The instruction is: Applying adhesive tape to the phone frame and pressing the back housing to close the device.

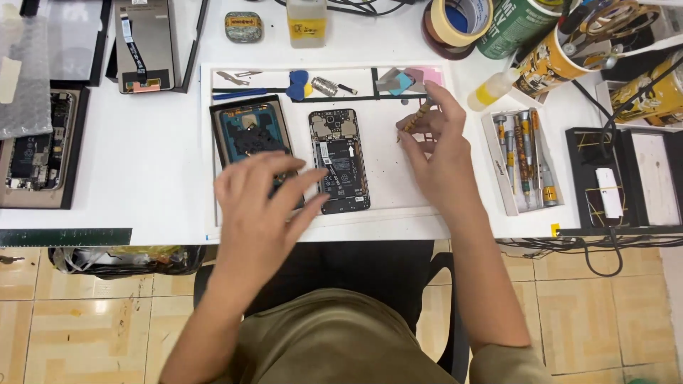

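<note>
Fingertips of the right hand (440, 146) pinch a small mottled-handled screwdriver (415, 119) over the white work mat (398, 195), its thin shaft angled down toward the mat. The left hand (260, 206) hovers with fingers spread and loose, gripping nothing, its fingertips reaching the lower left edge of the opened phone (340, 161) that lies in the middle of the mat with its circuit boards exposed.

Just left of that phone, partly covered by the left hand, lies one detached back cover (249, 131) with a blue inner face. Along the mat's top edge sit one blue pick (299, 84), one small metal cylinder (325, 86) and tweezers (233, 77). Right of the mat, a white tray (506, 203) holds about four more screwdrivers (523, 146).

Farther out, two tape rolls (455, 21) are stacked at the bench's back edge, beside a small squeeze bottle (493, 88). A second dismantled phone (34, 142) rests in a black frame at far left, with one spare screen (146, 44) behind it. The tray stands close by the right wrist; nothing blocks the opened phone except the left fingertips.
</note>
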